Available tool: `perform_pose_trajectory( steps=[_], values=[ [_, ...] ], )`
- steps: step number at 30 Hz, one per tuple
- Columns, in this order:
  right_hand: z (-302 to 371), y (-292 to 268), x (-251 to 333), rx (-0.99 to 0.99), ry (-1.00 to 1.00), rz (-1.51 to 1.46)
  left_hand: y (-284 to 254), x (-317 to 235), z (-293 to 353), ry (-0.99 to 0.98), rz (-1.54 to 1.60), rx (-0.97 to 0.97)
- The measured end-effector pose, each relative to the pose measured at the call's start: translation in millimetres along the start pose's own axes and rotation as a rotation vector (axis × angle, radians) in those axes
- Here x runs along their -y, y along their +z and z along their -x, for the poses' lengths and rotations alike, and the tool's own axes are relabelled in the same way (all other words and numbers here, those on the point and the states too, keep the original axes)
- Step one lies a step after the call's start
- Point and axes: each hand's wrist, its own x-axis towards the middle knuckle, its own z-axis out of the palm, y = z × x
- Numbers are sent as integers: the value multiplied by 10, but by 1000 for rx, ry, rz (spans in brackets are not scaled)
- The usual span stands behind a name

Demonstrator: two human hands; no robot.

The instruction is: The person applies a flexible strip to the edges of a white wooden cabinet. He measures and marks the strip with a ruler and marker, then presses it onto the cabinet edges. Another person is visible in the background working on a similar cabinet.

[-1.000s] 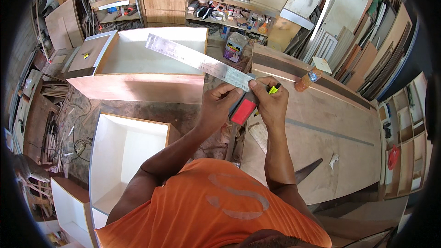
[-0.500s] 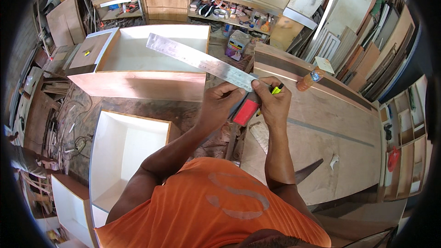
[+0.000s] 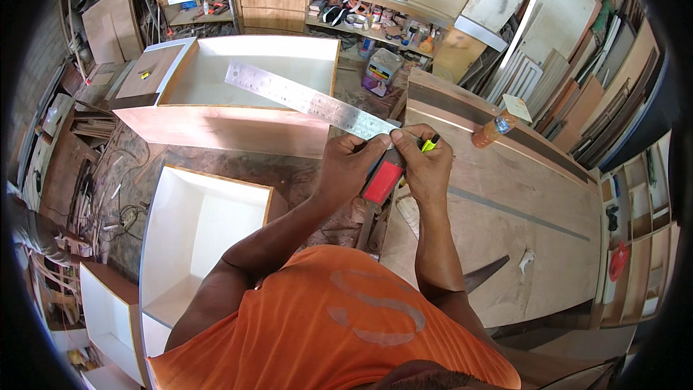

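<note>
Both of my hands hold a try square in front of my chest. Its silver ruler blade (image 3: 303, 101) slants up to the far left, with its markings showing. The red and black stock (image 3: 384, 182) hangs below my fingers. My left hand (image 3: 345, 166) is closed, its thumb and fingers pinching at the joint of blade and stock. On the other side, my right hand (image 3: 427, 166) presses its thumb on the blade's near end. A bright yellow thing with a black end (image 3: 430, 144) pokes out between the right fingers; its kind is mostly hidden.
A long open cabinet box (image 3: 231, 126) lies beyond the blade, and a white-lined box (image 3: 206, 235) at left. On the plywood bench (image 3: 534, 245) at right rest a saw blade (image 3: 486, 273) and a plastic bottle (image 3: 494, 130). A paint can (image 3: 381, 71) stands on the floor.
The view has shifted a little. The blade has turned slightly, so its markings show more clearly. Both hands keep their hold on the try square.
</note>
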Motion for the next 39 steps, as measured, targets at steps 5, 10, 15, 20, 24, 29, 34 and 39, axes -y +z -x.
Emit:
perform_pose_trajectory(
  steps=[5, 10, 15, 20, 24, 29, 34, 39],
  values=[
    [-5, -9, -64, 36, -15, -20, -33, 34, 1, -8, -57, 4],
    [-67, -206, -149, 22, -28, -68, -66, 66, 22, -7, -122, -27],
    [-183, -625, 90, -145, -250, -300, -229, 35, -23, -17, -145, -54],
    [-130, -705, 255, -70, -342, -172, -257, -7, -11, -66, -238, -12],
    [-96, -520, 196, -10, -363, -126, -139, -11, 39, -53, -217, -29],
    [-115, -441, 197, 64, -361, -117, -114, 15, 34, 0, -169, -2],
    [-116, -407, 215, 96, -315, -87, -125, 84, 40, -10, -145, 6],
    [-121, -418, 229, 105, -332, -13, -190, 134, 39, -38, -157, 4]
  ],
)
